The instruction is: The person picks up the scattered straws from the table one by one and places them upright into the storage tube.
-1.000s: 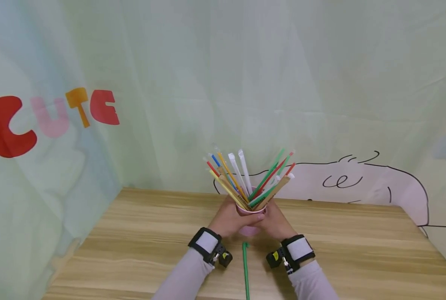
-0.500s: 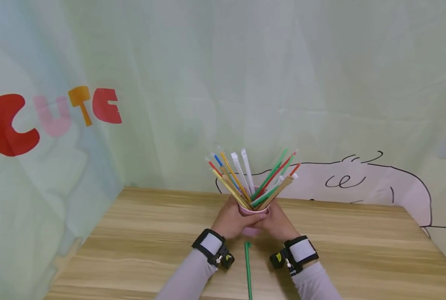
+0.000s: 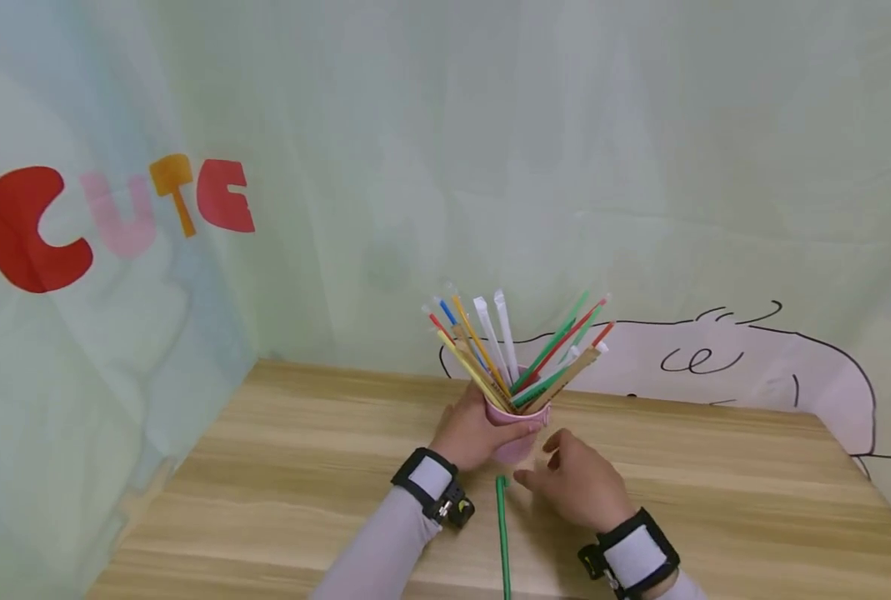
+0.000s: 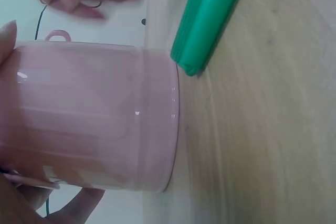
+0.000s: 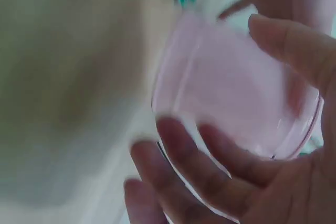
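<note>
A pink cup (image 3: 516, 450) stands upright on the table, filled with straws (image 3: 505, 350) of several colours, some in white or brown paper sleeves. My left hand (image 3: 469, 432) grips it from the left, with the thumb across the front near the rim. Close by on the right, my right hand (image 3: 582, 483) is off the cup, fingers loosely bent and holding nothing. The right wrist view, though blurred, shows its spread fingers (image 5: 210, 171) in front of the cup. A green straw (image 3: 503, 533) lies on the table in front of the cup, its upper end near the base.
The wooden table (image 3: 302, 483) extends to both sides of the hands. Behind it hangs a pale green curtain (image 3: 385, 167) with coloured letters at the left and a line drawing at the right.
Both hands were around the cup before. My right hand has let go and drawn back to the right and nearer, while the left keeps its grip. The view has shifted slightly.
</note>
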`<state>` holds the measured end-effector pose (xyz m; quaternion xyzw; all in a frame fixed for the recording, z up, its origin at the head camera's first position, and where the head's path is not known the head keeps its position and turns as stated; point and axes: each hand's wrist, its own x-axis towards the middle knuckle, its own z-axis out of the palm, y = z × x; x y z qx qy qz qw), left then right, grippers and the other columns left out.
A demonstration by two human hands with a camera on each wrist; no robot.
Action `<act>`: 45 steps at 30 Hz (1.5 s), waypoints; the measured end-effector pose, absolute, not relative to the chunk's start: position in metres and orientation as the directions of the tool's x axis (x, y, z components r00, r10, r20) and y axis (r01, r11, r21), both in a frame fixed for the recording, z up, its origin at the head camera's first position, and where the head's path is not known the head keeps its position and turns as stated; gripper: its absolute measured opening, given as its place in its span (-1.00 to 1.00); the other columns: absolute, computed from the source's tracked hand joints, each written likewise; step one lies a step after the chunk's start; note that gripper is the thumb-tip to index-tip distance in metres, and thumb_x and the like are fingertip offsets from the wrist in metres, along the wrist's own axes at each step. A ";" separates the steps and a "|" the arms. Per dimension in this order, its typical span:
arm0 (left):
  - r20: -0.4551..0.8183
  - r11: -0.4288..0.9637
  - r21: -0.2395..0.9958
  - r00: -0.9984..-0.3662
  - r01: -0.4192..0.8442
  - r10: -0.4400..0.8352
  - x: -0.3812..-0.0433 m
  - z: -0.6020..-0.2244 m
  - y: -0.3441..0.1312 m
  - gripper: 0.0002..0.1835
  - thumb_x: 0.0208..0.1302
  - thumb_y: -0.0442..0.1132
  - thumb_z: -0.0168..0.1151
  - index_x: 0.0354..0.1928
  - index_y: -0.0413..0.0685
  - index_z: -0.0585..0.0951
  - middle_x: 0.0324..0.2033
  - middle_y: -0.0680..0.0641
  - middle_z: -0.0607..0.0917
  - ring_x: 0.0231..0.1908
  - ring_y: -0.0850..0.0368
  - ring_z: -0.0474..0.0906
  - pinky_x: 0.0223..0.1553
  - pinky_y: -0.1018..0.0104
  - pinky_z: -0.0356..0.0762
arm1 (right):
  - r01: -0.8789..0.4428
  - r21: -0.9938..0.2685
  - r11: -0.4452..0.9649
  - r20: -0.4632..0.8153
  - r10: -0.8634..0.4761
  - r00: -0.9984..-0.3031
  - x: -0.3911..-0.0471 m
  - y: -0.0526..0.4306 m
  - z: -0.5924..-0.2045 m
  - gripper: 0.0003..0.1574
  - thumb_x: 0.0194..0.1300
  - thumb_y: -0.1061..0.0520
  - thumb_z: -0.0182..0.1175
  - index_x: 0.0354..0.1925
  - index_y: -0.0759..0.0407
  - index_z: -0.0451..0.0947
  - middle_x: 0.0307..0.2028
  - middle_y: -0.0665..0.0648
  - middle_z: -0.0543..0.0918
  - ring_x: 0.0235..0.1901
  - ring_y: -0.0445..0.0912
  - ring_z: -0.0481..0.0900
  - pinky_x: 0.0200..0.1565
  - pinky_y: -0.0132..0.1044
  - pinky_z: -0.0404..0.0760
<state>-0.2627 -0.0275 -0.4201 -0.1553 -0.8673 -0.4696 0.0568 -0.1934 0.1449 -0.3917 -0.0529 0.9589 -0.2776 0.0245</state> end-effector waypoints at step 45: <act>0.238 0.528 0.787 -0.947 0.318 0.216 -0.261 -0.415 -0.014 -0.06 -0.16 0.45 0.38 0.31 0.36 0.30 0.15 0.11 0.55 0.11 0.17 0.40 0.12 -0.19 0.29 | -0.251 -0.742 0.621 0.255 -0.085 -0.963 -0.164 0.211 -0.270 -0.67 0.48 -0.05 0.02 -0.09 0.19 0.45 -0.39 0.08 0.76 -0.51 -0.02 0.62 -0.41 -0.27 0.45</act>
